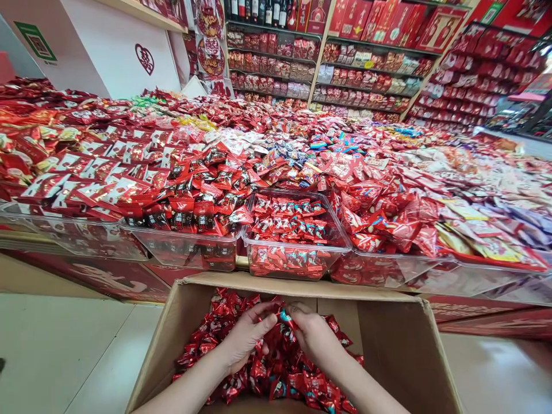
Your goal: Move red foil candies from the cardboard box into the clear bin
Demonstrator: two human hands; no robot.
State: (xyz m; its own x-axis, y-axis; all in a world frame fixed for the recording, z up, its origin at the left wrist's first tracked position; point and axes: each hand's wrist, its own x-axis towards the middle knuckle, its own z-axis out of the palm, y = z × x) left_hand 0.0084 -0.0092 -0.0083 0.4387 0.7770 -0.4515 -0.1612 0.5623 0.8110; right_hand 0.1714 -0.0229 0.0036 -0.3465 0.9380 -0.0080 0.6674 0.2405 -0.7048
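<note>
Clock centred on the held candy, 12 facing the shop wall. Nearest, an open cardboard box (403, 345) is sitting at 6, with a loose heap of red candies (259, 374) covering much of its floor. Above that heap, the right hand (313, 329) is coming in from 4 o'clock and pinching one red-and-blue candy (285, 315), thumb and fingers together on it. The left hand (248, 340) is curling in from 8, thumb and forefinger at the candy's near end; I can't tell whether they're clamping or only touching.

At 12, just past the box, a clear tub (297, 247) is holding matching candies in tidy rows (287, 221). I'm judging this as partway: rows are lying lower than the heaped neighbours, and a lot of loose pieces are waiting in the box, plus the one in hand.

At 10, a tub of red-and-black candies (183, 248) is looking full; at 2, a tub of puffy red packs (371, 269) likewise. Farthest, at 12, packed shelves (321, 57) are lining the wall.
</note>
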